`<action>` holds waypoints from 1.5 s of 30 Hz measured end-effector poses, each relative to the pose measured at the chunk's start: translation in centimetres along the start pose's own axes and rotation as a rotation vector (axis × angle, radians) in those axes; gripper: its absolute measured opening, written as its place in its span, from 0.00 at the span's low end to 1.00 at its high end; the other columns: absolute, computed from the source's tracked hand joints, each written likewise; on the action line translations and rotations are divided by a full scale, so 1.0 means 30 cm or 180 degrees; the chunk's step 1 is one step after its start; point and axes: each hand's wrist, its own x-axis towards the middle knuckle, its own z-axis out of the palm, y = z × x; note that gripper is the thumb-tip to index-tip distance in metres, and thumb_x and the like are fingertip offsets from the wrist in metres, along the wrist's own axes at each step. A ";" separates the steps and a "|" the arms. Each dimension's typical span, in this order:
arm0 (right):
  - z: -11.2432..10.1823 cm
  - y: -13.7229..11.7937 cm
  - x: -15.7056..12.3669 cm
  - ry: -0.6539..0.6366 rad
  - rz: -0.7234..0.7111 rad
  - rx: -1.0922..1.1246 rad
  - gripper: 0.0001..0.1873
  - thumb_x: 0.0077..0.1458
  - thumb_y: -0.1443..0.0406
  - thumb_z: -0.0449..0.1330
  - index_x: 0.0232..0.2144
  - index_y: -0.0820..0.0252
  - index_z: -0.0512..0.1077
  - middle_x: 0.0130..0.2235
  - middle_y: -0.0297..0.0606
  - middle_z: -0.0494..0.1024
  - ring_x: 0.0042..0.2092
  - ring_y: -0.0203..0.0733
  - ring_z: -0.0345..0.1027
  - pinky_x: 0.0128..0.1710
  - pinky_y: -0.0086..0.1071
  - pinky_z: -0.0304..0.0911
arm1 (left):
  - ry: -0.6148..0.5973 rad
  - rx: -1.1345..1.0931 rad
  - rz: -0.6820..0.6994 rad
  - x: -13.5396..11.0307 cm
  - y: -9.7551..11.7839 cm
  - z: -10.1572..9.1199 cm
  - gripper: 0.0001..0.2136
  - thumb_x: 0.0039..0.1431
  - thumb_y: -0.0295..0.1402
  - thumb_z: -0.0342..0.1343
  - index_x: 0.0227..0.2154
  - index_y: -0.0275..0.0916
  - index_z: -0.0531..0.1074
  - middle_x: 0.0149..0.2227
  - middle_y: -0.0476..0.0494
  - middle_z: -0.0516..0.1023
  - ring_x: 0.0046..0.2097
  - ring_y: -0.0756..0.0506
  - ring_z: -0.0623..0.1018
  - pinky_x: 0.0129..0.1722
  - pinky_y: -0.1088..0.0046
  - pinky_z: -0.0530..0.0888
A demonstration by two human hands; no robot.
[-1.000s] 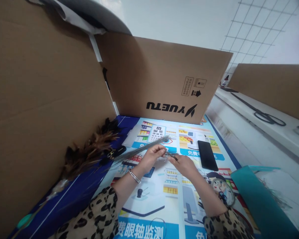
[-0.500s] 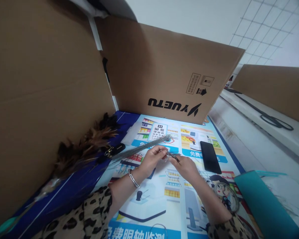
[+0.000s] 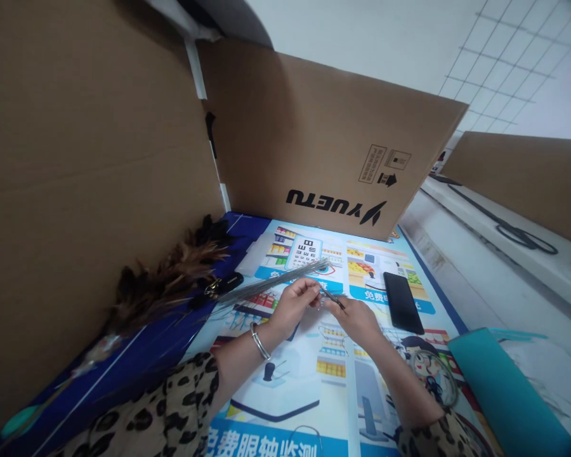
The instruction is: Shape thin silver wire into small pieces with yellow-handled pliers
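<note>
My left hand point(image 3: 291, 308), with a silver bangle at the wrist, is closed in a pinch at the middle of the table. The thin wire between its fingertips is mostly hidden. My right hand point(image 3: 360, 322) is wrapped round a slim dark tool point(image 3: 333, 297) that looks like pliers; its tip points left and meets the left fingertips. Behind the left hand, a bundle of thin grey wires point(image 3: 273, 282) lies slantwise on the printed table cover point(image 3: 309, 355). A loose bent wire point(image 3: 307, 428) rests near the front edge.
A black phone point(image 3: 403, 303) lies right of my hands. Beyond it are a coil of wire point(image 3: 438, 374) and a teal box point(image 3: 504, 381). Brown feathers point(image 3: 171, 273) and a black key fob point(image 3: 231, 281) are at the left. Cardboard panels point(image 3: 323, 133) stand at the back and left.
The view has shifted slightly. Both hands keep nearly the same pose, with the tool's tip still at the left fingertips.
</note>
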 end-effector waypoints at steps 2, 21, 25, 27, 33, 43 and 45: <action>0.002 -0.001 -0.001 0.0026 0.0019 -0.0016 0.35 0.51 0.40 0.34 0.38 0.50 0.72 0.35 0.37 0.76 0.37 0.44 0.68 0.29 0.29 0.52 | 0.0022 0.0022 -0.0004 -0.002 0.003 0.001 0.07 0.55 0.35 0.52 0.30 0.34 0.67 0.24 0.49 0.70 0.26 0.52 0.70 0.29 0.76 0.67; -0.003 -0.004 -0.005 -0.0063 -0.0010 0.0024 0.34 0.51 0.40 0.35 0.40 0.49 0.71 0.37 0.36 0.76 0.39 0.44 0.67 0.31 0.29 0.53 | 0.0139 0.0223 0.0017 -0.003 -0.003 -0.002 0.10 0.53 0.38 0.52 0.29 0.35 0.68 0.24 0.49 0.70 0.26 0.52 0.70 0.28 0.75 0.68; -0.005 -0.003 -0.006 -0.0108 -0.0019 0.0036 0.34 0.51 0.40 0.35 0.38 0.50 0.72 0.36 0.36 0.76 0.38 0.43 0.67 0.30 0.28 0.52 | 0.0184 0.0316 0.0008 -0.005 -0.005 -0.006 0.11 0.53 0.39 0.52 0.27 0.35 0.67 0.24 0.50 0.69 0.25 0.52 0.69 0.27 0.76 0.68; -0.009 -0.001 -0.005 -0.0113 -0.0040 0.0063 0.34 0.51 0.40 0.36 0.38 0.51 0.71 0.36 0.36 0.76 0.38 0.42 0.67 0.30 0.28 0.52 | 0.0224 0.0368 0.0005 -0.006 -0.004 -0.006 0.11 0.53 0.40 0.52 0.27 0.36 0.67 0.24 0.50 0.69 0.25 0.52 0.69 0.27 0.76 0.68; -0.027 0.004 -0.007 -0.0096 -0.0129 0.0222 0.33 0.54 0.43 0.35 0.38 0.54 0.71 0.34 0.36 0.75 0.35 0.40 0.67 0.28 0.26 0.51 | 0.0234 0.0441 0.0012 -0.007 -0.003 -0.003 0.11 0.53 0.40 0.51 0.26 0.36 0.66 0.24 0.50 0.69 0.25 0.52 0.69 0.27 0.76 0.68; -0.004 0.007 -0.002 0.0175 -0.0168 -0.0011 0.31 0.54 0.44 0.37 0.36 0.55 0.71 0.33 0.37 0.74 0.36 0.39 0.66 0.30 0.26 0.50 | 0.0164 0.0396 0.0211 0.002 0.005 -0.004 0.10 0.55 0.37 0.51 0.27 0.35 0.67 0.24 0.49 0.69 0.27 0.52 0.68 0.29 0.76 0.66; 0.008 0.014 0.003 0.0360 -0.0178 -0.0069 0.31 0.55 0.45 0.37 0.34 0.57 0.71 0.32 0.37 0.73 0.35 0.38 0.65 0.29 0.27 0.50 | 0.0027 0.0190 0.0117 0.005 0.008 -0.007 0.09 0.55 0.37 0.52 0.28 0.35 0.67 0.25 0.49 0.69 0.27 0.52 0.68 0.29 0.76 0.65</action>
